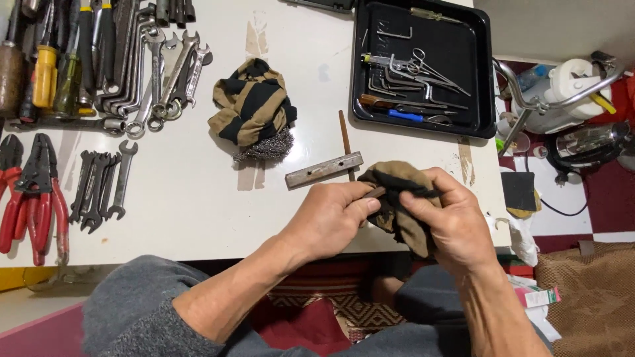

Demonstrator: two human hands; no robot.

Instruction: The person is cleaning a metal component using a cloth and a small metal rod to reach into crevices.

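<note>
1. Left hand (331,215) pinches the near end of a T-shaped metal tool with a rusty rod (344,140).
2. Right hand (440,215) clamps a tan-and-black cloth rag (403,215) around that end, above the white table (198,198) edge.

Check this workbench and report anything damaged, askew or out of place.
The white table top has worn patches where the coating is scraped off, by the striped rag and beside the black tray. The flat metal bar lies askew. Nothing is spilled; both hands, left and right, hold a cloth.
</note>
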